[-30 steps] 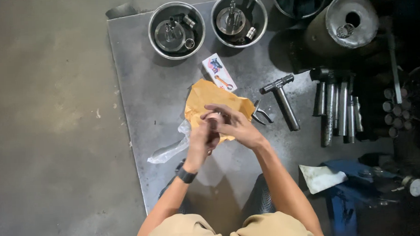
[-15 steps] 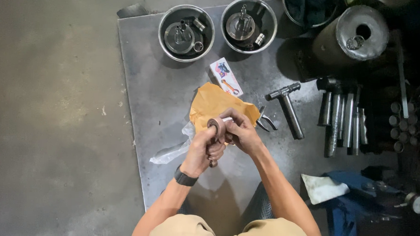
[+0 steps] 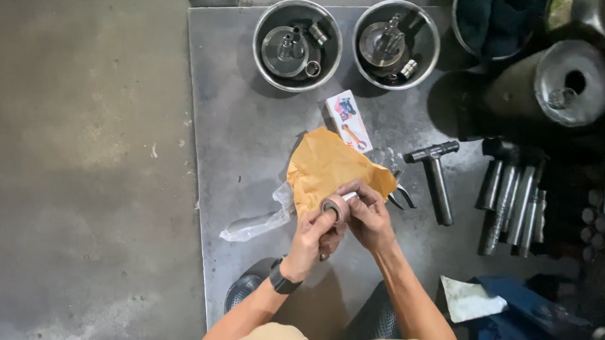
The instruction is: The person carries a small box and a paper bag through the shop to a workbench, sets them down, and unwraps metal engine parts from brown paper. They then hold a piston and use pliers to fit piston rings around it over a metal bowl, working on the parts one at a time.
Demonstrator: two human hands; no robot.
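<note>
Since half a second ago the hands have lifted a little and turned the part, so its round ringed end now faces up toward the camera. The left hand (image 3: 311, 238) wraps its fingers around the metal ring part (image 3: 335, 206), gripping it firmly, while the right hand (image 3: 368, 218) pinches the short pin end on its right side, seemingly to steady it for a close look. Both hold it above the metal sheet (image 3: 248, 158), just over the near edge of a crumpled tan wrapping paper (image 3: 329, 166), which probably lies there because the part came out of it. To the left, a clear plastic bag (image 3: 257, 222) lies flat. Just beyond the paper sits a small white rectangular box (image 3: 348, 120) with red and blue printing. Pliers (image 3: 400, 193) peek out to the right, beside a T-handled tool (image 3: 437, 179). At the far edge stand 2 steel bowls (image 3: 298, 46) holding machined parts.
</note>
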